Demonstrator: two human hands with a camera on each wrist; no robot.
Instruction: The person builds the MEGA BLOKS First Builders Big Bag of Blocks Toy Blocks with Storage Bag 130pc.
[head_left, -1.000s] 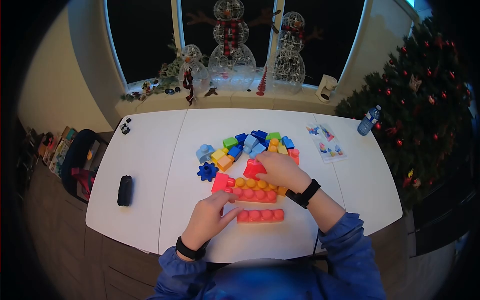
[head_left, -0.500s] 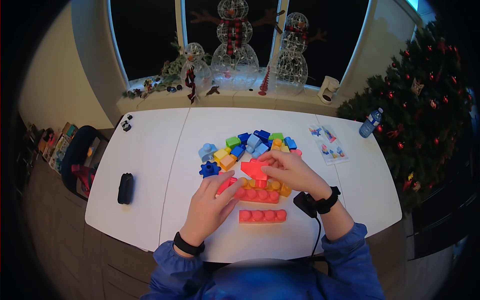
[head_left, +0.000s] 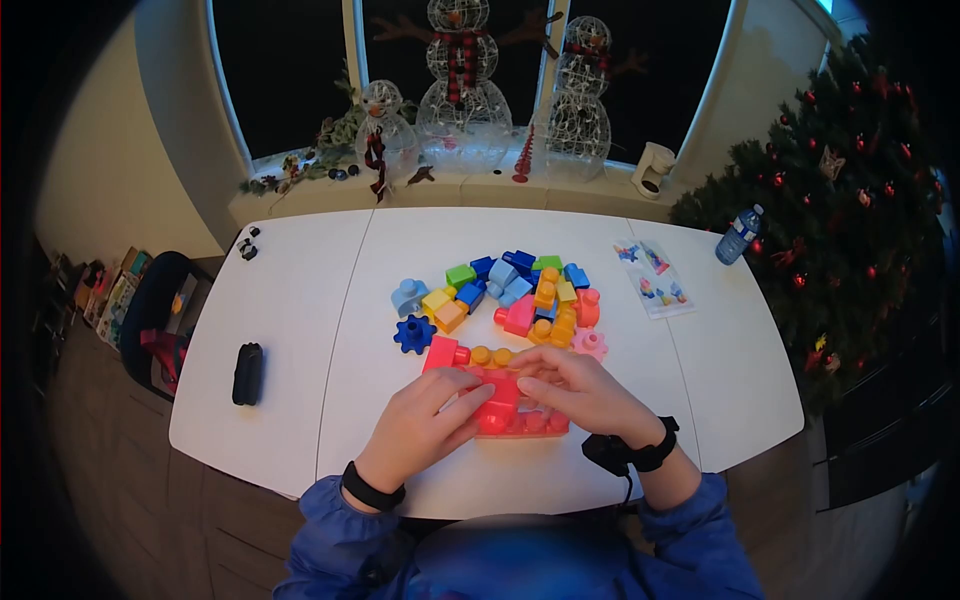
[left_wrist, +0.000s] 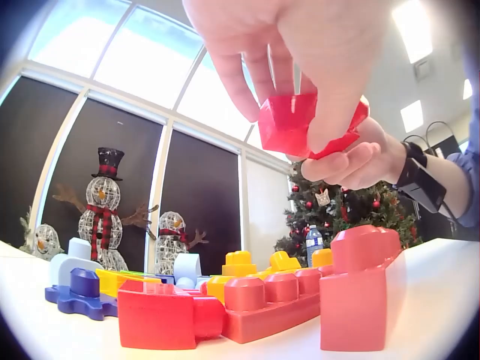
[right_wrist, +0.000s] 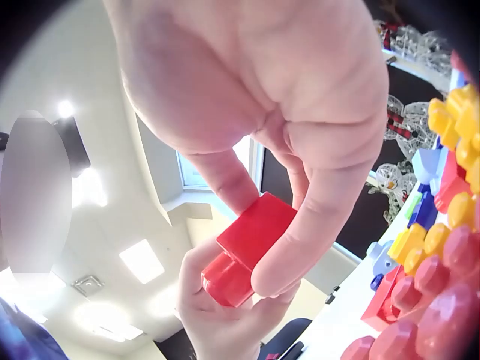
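A red block (head_left: 497, 392) is held between both hands above the pink studded bar (head_left: 548, 424) nearest the person. The left hand (head_left: 418, 425) grips its left side, and the right hand (head_left: 590, 393) pinches its right side. In the left wrist view the left hand (left_wrist: 296, 52) has its thumb across the red block (left_wrist: 286, 124), with the right hand (left_wrist: 360, 159) below and behind. In the right wrist view the block (right_wrist: 256, 231) is between thumb and fingers of the right hand (right_wrist: 262, 97); the left hand (right_wrist: 229, 330) touches its far end.
Another red block (head_left: 441, 353) lies beside a yellow studded row (head_left: 490, 356). Behind are blue, green, yellow and red blocks, a blue gear (head_left: 414, 334) and a pink gear (head_left: 590, 342). Printed sheet (head_left: 653, 280) and bottle (head_left: 739, 235) are at right, black case (head_left: 248, 374) at left.
The right hand has brought the red block from near the pile toward the person. The left hand has moved slightly right and taken hold of it too. The pink gear is uncovered.
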